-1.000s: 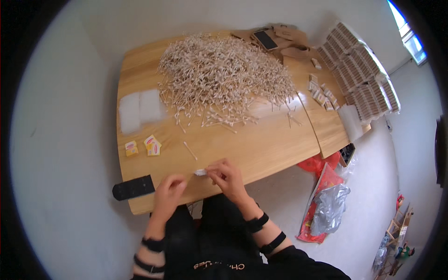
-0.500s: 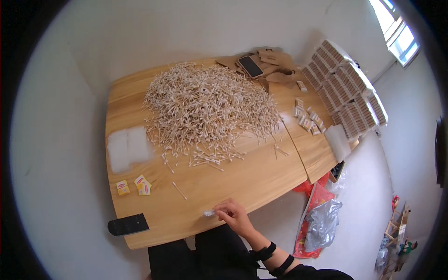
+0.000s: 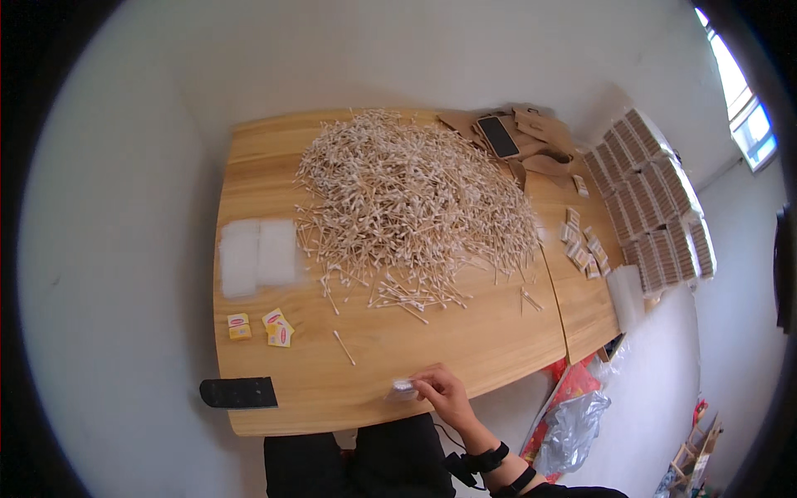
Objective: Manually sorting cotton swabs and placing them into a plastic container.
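My right hand (image 3: 447,394) is over the near edge of the wooden table, thumb and fingers closed on a small whitish, see-through packet (image 3: 403,388). What the packet contains is too small to tell. My left hand is outside the picture. Beyond the right hand, a large heap of cotton swabs (image 3: 415,195) covers the middle of the table. One loose swab (image 3: 344,347) lies by itself to the left of the hand. Farther left are small yellow-and-white cards or boxes (image 3: 280,329), with another yellow pair (image 3: 238,326) beside them.
Two stacks of clear plastic bags (image 3: 276,253) lie left of the heap. A black flat strip (image 3: 239,393) juts past the left edge. At the back right are a phone (image 3: 498,137), a brown bag (image 3: 541,124), small packs (image 3: 585,251) and tall stacked bundles (image 3: 656,195).
The whole view has swung, so the table and everything on it appear farther right. My right hand still holds the packet near the front edge, where more of the packet now shows.
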`<state>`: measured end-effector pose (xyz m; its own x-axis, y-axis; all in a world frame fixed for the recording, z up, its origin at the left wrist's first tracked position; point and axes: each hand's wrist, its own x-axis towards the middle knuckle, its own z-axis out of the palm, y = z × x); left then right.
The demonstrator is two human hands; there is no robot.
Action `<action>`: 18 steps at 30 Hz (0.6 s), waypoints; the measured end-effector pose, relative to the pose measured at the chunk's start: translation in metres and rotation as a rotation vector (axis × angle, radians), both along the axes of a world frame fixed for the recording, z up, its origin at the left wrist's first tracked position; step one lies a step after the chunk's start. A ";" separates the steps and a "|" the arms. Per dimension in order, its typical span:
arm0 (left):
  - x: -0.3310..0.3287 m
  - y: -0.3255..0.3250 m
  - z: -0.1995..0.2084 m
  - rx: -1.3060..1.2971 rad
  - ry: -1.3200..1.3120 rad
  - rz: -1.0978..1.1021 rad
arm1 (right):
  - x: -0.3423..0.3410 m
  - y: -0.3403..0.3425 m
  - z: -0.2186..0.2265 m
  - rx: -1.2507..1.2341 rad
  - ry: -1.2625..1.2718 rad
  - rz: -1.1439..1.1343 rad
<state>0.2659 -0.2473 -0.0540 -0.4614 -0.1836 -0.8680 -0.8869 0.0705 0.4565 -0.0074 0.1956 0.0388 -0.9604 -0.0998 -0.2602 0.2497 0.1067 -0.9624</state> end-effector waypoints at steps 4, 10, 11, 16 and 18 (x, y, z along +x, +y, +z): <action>0.000 0.003 0.002 0.004 -0.003 -0.010 | -0.001 0.002 -0.001 0.049 0.021 0.016; -0.014 0.001 0.006 0.023 -0.025 -0.106 | 0.002 0.004 0.003 0.042 0.037 -0.040; -0.016 -0.001 0.007 0.030 -0.033 -0.135 | 0.002 0.001 0.005 0.042 0.038 -0.021; -0.052 -0.003 0.004 0.071 -0.042 -0.295 | 0.005 -0.003 0.001 0.127 0.096 0.035; -0.060 -0.001 0.005 0.081 -0.042 -0.335 | 0.007 0.000 0.004 0.162 0.139 0.032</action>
